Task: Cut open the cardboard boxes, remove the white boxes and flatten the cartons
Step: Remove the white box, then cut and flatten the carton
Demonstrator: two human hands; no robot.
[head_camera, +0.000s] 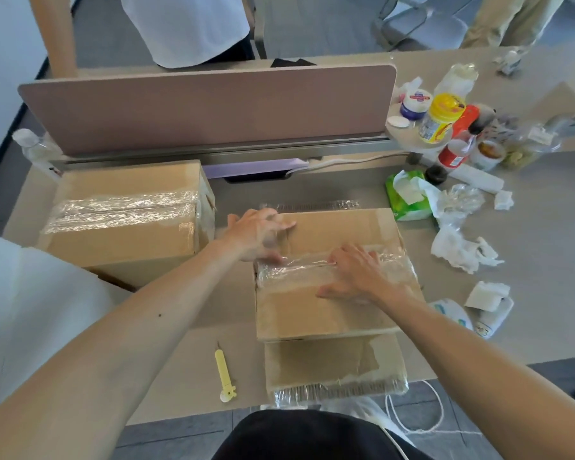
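Observation:
A cardboard carton (pixel 312 310) lies in front of me on the desk, its top crossed by a band of clear tape, with a flap folded out toward me. My left hand (pixel 258 235) rests flat on its far left corner, fingers spread. My right hand (pixel 357 275) presses flat on the taped seam, fingers apart. A second taped carton (pixel 127 217) stands closed at the left. A yellow box cutter (pixel 224 375) lies on the desk left of the near flap, touched by neither hand. No white boxes are visible.
A pink desk divider (pixel 206 107) stands behind the cartons. Bottles and jars (pixel 442 117), a green tissue pack (pixel 407 197) and crumpled tissues (pixel 462 250) crowd the right side. A clear bottle (pixel 35 146) sits far left. People stand beyond the divider.

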